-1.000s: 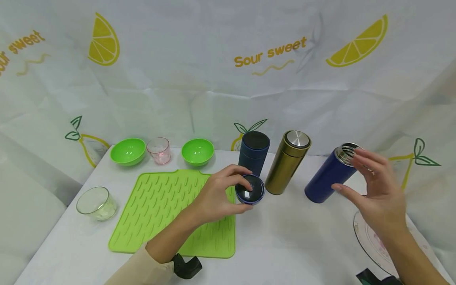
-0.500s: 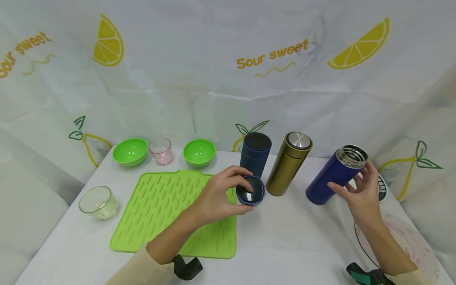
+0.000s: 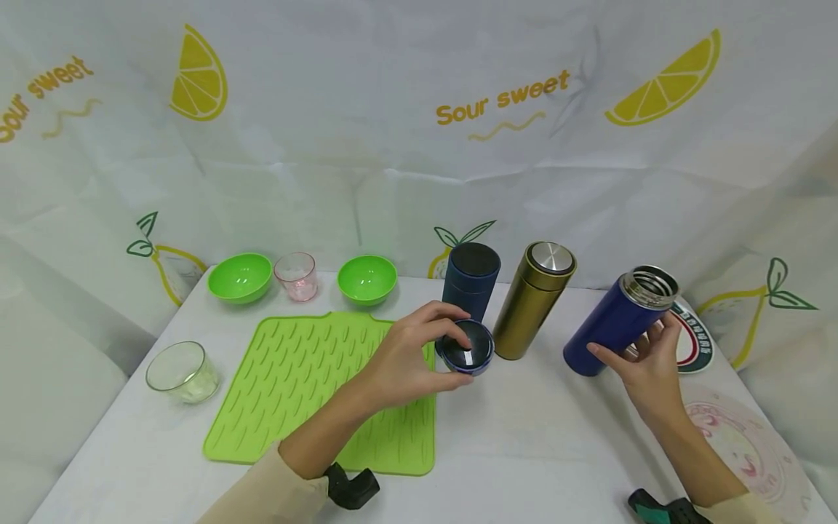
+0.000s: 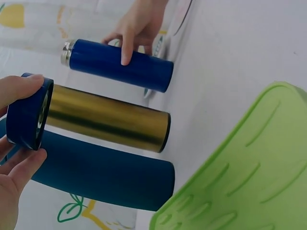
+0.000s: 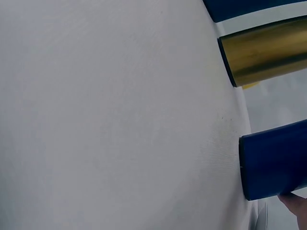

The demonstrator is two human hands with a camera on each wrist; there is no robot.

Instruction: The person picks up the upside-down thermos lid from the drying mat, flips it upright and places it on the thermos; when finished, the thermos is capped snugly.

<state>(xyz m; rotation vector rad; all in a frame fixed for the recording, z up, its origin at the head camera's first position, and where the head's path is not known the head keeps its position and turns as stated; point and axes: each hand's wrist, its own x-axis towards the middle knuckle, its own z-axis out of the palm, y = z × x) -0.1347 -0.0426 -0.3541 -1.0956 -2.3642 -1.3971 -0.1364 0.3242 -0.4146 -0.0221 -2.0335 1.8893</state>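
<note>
Between its thumb and fingers, my left hand [image 3: 409, 360] pinches a round blue lid [image 3: 476, 349] with a glossy dark top. The left wrist view shows the lid [image 4: 29, 110] side-on, held above the table. My right hand [image 3: 648, 367] grips the body of a blue thermos bottle [image 3: 605, 327], thumb on the near side and fingers round the right side. That bottle stands upright, its steel threaded mouth uncovered. A gold thermos [image 3: 532, 309] with a steel-topped lid and a dark blue thermos [image 3: 470, 280] stand capped between the hands, the dark blue one partly hidden by the left hand and lid.
A green ridged mat [image 3: 321, 386] lies at left centre. Behind it are two green bowls [image 3: 239, 279] and a pink glass cup [image 3: 300, 280]. A clear glass cup [image 3: 183, 375] stands left. Plates, including a pink-patterned plate [image 3: 753, 444], lie at right.
My right hand has moved from beside the bottle's mouth down and left onto its body, and now grips it. The left hand has shifted slightly right with the lid.
</note>
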